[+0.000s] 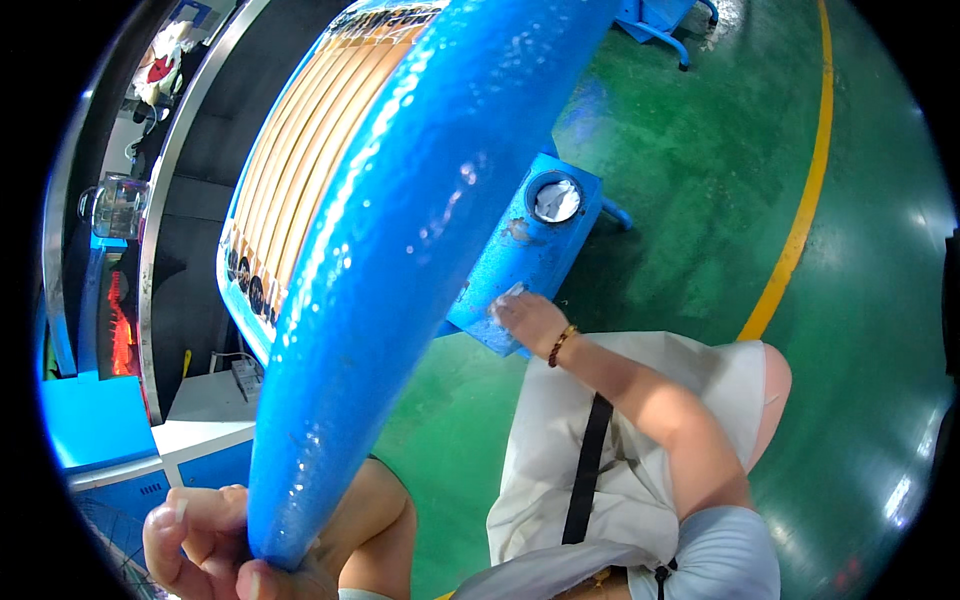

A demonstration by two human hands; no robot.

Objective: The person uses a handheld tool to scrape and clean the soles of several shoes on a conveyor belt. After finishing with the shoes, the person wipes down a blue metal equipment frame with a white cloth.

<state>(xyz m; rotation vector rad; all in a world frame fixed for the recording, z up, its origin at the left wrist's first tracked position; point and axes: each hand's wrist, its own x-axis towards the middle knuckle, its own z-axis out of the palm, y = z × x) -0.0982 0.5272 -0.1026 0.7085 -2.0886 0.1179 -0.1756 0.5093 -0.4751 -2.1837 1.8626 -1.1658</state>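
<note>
A large glossy blue curved piece (400,260) crosses the view from the lower left to the top. My left hand (215,540) is curled around its lower end, fingers on one side and thumb on the other. Pale parallel strips (325,140) with dark ends lie along its left side. Beyond it, my right hand (533,322), with a beaded bracelet on the wrist, pinches a crumpled white wipe (512,292) against a blue metal box (500,262). A round opening in that box holds crumpled white material (557,201). The wipe is mostly hidden by my fingers.
At the left are dark panels with metal edging (165,180), a clear jar (118,208) and a white-topped blue cabinet (205,438). Blue legs of other equipment (665,40) stand at the top. A yellow line (790,255) runs along the green floor (690,190).
</note>
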